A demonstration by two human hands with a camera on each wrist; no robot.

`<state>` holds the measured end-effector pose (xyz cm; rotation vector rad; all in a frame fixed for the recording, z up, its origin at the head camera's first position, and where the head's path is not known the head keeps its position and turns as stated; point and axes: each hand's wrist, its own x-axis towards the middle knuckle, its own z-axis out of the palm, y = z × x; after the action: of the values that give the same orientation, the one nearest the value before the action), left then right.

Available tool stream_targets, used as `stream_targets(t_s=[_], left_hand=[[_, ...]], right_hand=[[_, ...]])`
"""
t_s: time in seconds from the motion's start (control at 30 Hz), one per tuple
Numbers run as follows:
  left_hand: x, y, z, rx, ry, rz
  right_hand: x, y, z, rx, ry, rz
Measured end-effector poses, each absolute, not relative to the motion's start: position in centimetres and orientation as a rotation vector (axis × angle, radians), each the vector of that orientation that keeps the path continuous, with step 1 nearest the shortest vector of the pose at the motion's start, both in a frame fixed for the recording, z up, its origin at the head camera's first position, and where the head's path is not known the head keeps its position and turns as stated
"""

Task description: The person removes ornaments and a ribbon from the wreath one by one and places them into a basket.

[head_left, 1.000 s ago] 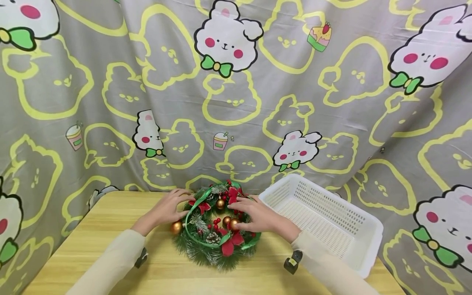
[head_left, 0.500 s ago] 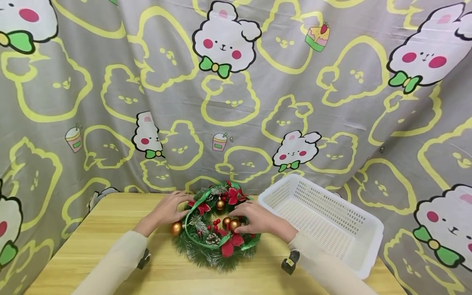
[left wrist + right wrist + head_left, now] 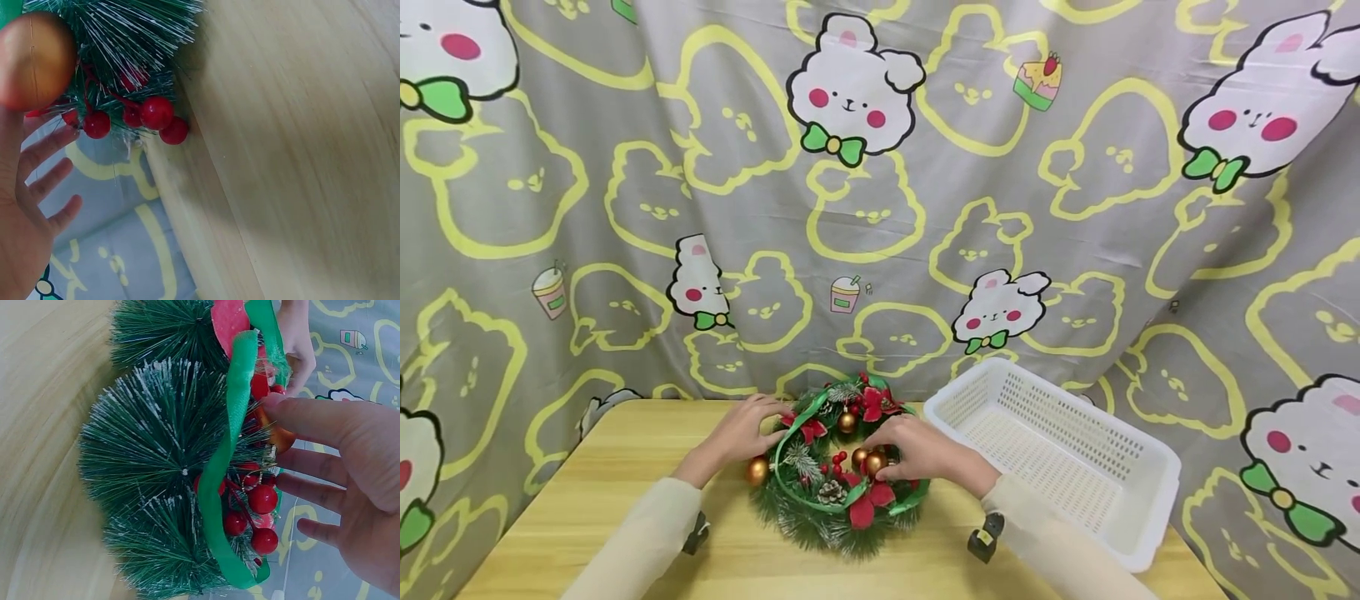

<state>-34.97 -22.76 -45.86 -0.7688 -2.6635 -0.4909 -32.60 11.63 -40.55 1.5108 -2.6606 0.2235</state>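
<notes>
A Christmas wreath (image 3: 831, 529) of frosted green needles lies on the table, decked with red flowers, berries, pine cones, golden baubles and a green ribbon (image 3: 215, 487). My right hand (image 3: 921, 454) reaches over its right side. Thumb and fingers come around a golden bauble (image 3: 284, 437) near the centre, pinching it. At the wreath's left edge, my left hand (image 3: 745, 429) rests with loosely spread fingers beside a red flower (image 3: 808, 429). Another golden bauble (image 3: 37, 62) partly hides the left thumb in the left wrist view, where red berries (image 3: 156, 112) hang near the fingers.
A white perforated plastic basket (image 3: 1157, 492) stands right of the wreath, beside the right forearm. The wooden table (image 3: 610, 467) ends at the back against a grey curtain (image 3: 880, 208) printed with cartoon animals.
My right hand has drawn in its fingers, moving from the red flower at the back down around the golden bauble. The left hand stays at the wreath's left edge.
</notes>
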Motion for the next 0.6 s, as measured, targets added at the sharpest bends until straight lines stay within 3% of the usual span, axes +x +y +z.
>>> stream_targets(t_s=[0.6], left_hand=[[-35.5,-22.8,-46.3,-0.735,-2.661,-0.531]], right_hand=[[-32.6,11.6,-39.2,1.516,-2.807,0.318]])
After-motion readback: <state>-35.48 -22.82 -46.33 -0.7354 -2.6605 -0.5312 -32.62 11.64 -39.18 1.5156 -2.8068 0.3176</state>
